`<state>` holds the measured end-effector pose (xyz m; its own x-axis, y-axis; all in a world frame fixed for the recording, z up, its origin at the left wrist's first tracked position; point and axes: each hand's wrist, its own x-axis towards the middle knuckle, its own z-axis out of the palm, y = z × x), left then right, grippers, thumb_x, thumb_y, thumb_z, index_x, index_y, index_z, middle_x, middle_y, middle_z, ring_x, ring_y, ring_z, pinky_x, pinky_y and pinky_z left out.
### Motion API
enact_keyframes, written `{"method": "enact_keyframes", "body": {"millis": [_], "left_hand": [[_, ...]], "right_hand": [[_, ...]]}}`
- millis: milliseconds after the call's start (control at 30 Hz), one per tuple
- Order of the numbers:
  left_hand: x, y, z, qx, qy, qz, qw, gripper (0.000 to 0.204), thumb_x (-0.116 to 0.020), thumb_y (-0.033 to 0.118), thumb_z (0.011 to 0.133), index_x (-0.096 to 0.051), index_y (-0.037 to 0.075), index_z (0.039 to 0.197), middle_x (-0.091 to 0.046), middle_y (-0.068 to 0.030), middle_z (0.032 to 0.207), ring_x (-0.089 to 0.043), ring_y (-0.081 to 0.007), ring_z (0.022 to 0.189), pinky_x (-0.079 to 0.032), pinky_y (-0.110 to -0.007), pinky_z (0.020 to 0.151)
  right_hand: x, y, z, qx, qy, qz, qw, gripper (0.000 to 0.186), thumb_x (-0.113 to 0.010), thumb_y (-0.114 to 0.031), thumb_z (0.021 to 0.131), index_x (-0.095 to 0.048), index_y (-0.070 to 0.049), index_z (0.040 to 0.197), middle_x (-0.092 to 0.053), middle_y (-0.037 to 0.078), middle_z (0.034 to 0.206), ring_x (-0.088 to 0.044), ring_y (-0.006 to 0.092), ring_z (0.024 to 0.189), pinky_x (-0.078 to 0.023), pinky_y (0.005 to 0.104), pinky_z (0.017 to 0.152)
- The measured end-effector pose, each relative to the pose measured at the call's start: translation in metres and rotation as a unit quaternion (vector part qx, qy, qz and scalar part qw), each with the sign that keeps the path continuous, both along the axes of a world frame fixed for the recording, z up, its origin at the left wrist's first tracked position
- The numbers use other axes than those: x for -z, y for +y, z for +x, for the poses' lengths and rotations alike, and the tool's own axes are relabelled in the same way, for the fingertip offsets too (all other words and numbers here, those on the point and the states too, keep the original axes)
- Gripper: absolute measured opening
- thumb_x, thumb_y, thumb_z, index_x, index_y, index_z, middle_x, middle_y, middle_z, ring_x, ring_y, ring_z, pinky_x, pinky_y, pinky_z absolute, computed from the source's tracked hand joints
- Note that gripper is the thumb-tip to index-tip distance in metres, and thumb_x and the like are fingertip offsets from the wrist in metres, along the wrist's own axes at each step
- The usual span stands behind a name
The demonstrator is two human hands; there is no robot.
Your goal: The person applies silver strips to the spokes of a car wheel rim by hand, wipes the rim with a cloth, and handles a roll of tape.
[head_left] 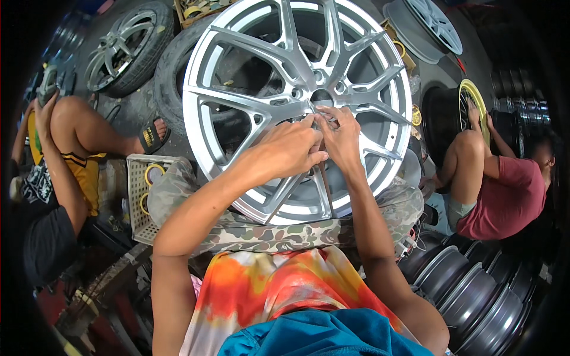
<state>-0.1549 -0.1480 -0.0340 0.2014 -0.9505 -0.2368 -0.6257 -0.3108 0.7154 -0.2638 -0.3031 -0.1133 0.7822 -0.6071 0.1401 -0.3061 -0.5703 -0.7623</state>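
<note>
A large silver alloy wheel with split spokes lies face up over my camouflage-covered legs. Both of my hands meet just below its centre bore. My left hand comes in from the lower left, with its fingers bent and pressed together against the hub face. Beside it, my right hand has its thumb and fingers pinched at the hub near the bore edge. Whatever is between the fingertips is too small and too covered to make out.
A cream basket with yellow tape rolls stands at my left. Beyond the wheel lie a tire and a tire-mounted wheel. Seated people flank me; the right one handles a yellow-lipped wheel. Stacked rims sit lower right.
</note>
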Motion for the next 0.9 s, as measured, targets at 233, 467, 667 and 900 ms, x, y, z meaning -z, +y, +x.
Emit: {"method": "enact_keyframes", "body": {"millis": [233, 467, 667, 900], "left_hand": [[0.004, 0.000, 0.002, -0.008, -0.026, 0.010, 1.000, 0.036, -0.073, 0.034, 0.096, -0.067, 0.000, 0.087, -0.059, -0.0311, 0.138, -0.066, -0.0457, 0.111, -0.050, -0.052, 0.097], [-0.001, 0.005, 0.004, -0.014, -0.040, -0.029, 0.999, 0.035, -0.074, 0.031, 0.095, -0.066, -0.001, 0.084, -0.063, -0.0302, 0.126, -0.068, -0.0468, 0.101, -0.052, -0.052, 0.090], [0.003, 0.008, 0.003, -0.022, -0.069, -0.069, 0.995, 0.032, -0.076, 0.028, 0.092, -0.067, -0.001, 0.082, -0.064, -0.0276, 0.121, -0.069, -0.0456, 0.095, -0.053, -0.052, 0.087], [-0.004, 0.014, 0.004, -0.010, -0.085, -0.052, 0.995, 0.031, -0.077, 0.027, 0.091, -0.069, -0.002, 0.086, -0.064, -0.0286, 0.122, -0.069, -0.0456, 0.094, -0.055, -0.051, 0.084]], "right_hand": [[-0.005, 0.007, 0.003, 0.000, 0.017, 0.042, 0.999, 0.021, -0.076, -0.017, 0.095, -0.078, -0.009, 0.114, -0.063, 0.016, 0.095, -0.066, 0.0298, 0.086, -0.053, 0.0431, 0.077], [-0.010, 0.026, 0.002, 0.021, 0.004, 0.102, 0.995, 0.022, -0.074, -0.019, 0.098, -0.076, -0.009, 0.118, -0.061, 0.012, 0.097, -0.064, 0.0243, 0.086, -0.053, 0.0392, 0.077], [-0.011, 0.032, 0.000, 0.019, -0.010, 0.117, 0.993, 0.023, -0.074, -0.015, 0.097, -0.075, -0.008, 0.119, -0.060, 0.013, 0.100, -0.064, 0.0238, 0.091, -0.053, 0.0380, 0.079], [-0.026, 0.042, 0.002, -0.012, -0.011, 0.062, 0.998, 0.024, -0.073, -0.010, 0.096, -0.075, -0.006, 0.119, -0.059, 0.016, 0.103, -0.065, 0.0289, 0.094, -0.054, 0.0407, 0.082]]}}
